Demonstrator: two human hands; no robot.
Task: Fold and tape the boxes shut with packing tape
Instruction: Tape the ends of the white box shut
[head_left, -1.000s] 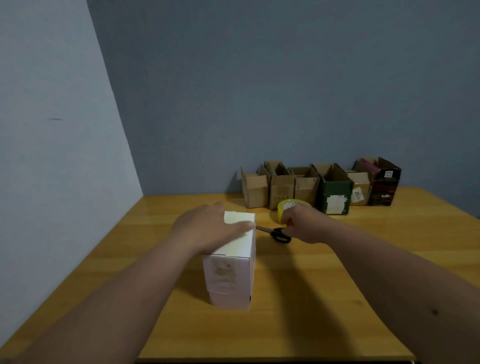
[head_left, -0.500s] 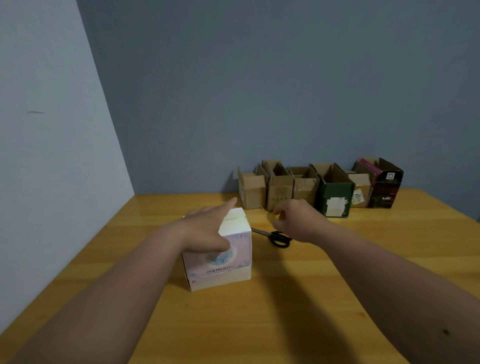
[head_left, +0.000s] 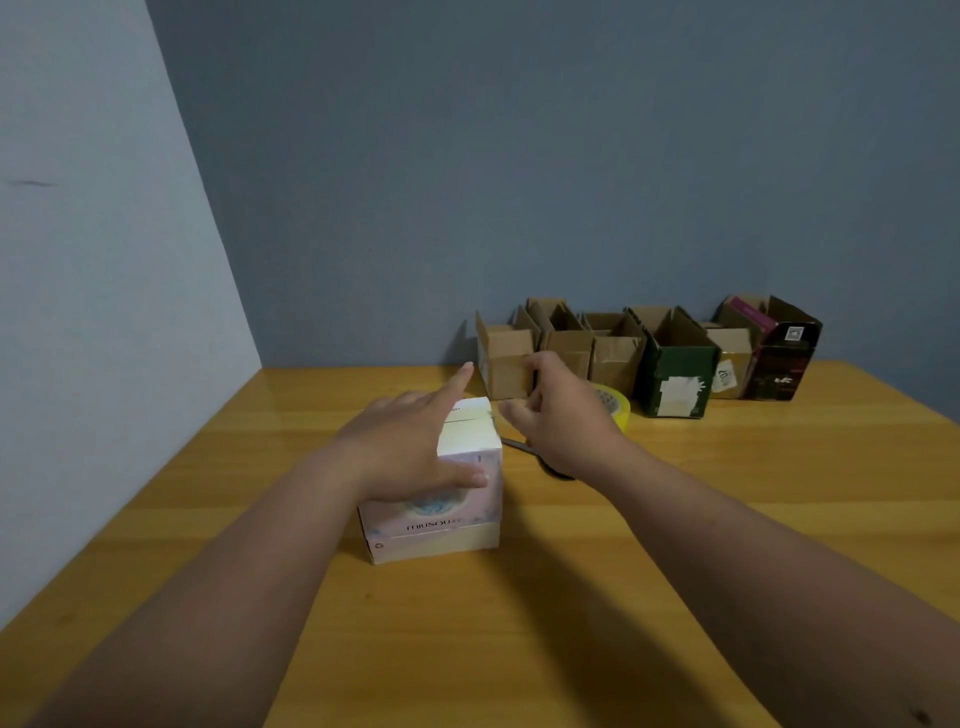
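Observation:
A white and pink printed box (head_left: 441, 514) lies on the wooden table (head_left: 727, 519) with its flaps folded down. My left hand (head_left: 410, 447) rests flat on its top, index finger stretched out past the far edge and thumb against the front face. My right hand (head_left: 561, 415) hovers just right of the box top, fingers loosely curled, with nothing visible in them. A yellow roll of packing tape (head_left: 619, 408) lies on the table behind that hand. Black-handled scissors (head_left: 519, 446) lie under it, mostly hidden.
A row of several open boxes stands against the back wall: brown cardboard boxes (head_left: 506, 364), a dark green box (head_left: 675, 379) and a black box (head_left: 782, 364). A wall closes off the table's left side.
The box has gone from standing on end to lying with its printed face toward me. My right hand has come off the tape roll and moved toward the box top.

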